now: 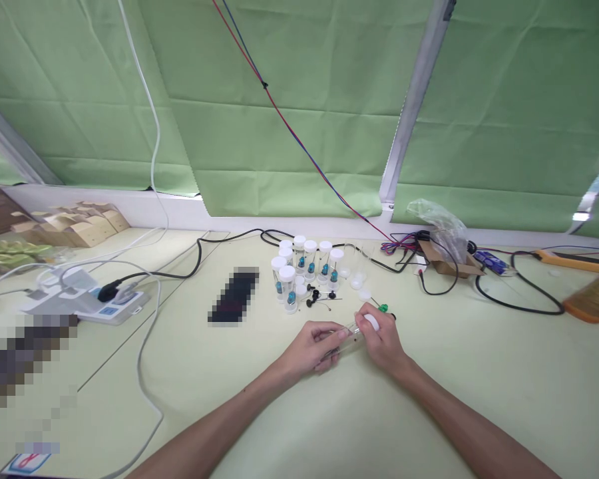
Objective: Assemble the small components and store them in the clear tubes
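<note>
My left hand grips a small clear plastic vial lying sideways just above the table. My right hand pinches the vial's white cap at its right end. Just behind my hands stand several capped vials holding small blue parts. Two empty clear vials stand to their right, with loose white caps near them. Small black parts with thin leads lie in front of the vials. A green part lies right behind my right hand.
A white power strip with a black plug and cables sits at the left. A cardboard box with a plastic bag, black cables and a yellow device lie at the right. Red and blue wires hang down the green curtain.
</note>
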Available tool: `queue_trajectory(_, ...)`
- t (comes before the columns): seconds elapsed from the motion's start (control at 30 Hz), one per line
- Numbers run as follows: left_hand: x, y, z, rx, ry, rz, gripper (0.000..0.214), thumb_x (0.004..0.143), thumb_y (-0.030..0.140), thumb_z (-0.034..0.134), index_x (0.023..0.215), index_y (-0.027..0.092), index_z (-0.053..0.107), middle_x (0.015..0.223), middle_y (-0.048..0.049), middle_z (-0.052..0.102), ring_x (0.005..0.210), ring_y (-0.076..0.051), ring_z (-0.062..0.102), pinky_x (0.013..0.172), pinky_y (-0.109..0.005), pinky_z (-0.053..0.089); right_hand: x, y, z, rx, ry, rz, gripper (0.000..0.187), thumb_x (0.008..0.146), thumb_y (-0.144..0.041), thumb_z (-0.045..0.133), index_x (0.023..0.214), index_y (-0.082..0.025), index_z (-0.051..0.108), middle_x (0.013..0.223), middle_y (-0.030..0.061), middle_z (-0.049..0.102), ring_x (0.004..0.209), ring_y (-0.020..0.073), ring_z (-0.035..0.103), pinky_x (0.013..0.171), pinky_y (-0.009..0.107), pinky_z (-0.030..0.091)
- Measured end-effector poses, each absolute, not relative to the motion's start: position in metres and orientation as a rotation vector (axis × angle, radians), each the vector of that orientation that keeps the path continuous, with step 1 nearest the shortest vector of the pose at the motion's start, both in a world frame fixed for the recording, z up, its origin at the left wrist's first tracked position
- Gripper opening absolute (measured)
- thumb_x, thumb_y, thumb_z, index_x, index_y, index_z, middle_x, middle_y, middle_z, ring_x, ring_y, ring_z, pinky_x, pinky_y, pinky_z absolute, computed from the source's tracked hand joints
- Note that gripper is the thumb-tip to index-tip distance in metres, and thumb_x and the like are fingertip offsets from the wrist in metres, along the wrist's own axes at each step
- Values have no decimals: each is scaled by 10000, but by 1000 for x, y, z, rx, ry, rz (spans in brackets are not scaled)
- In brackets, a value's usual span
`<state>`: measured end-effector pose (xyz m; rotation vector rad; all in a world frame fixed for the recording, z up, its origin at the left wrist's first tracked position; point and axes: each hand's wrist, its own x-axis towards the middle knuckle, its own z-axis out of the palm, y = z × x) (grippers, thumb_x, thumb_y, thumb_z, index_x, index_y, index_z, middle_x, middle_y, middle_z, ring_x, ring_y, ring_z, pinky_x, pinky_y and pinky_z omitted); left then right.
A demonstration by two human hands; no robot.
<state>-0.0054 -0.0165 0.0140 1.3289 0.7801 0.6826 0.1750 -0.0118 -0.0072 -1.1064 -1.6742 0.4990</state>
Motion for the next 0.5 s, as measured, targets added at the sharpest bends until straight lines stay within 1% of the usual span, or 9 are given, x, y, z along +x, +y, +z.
queue_trajectory(0.5,-5,-16,13,1335,775,673,421,839,531,549,897,123,635,540,30,503,341,-31,300,361,-209,206,175,-11,-6,-1104,-1700,478,237,871,-242,410,636,-208,417,524,-54,355,469,111,338,497,243,282)
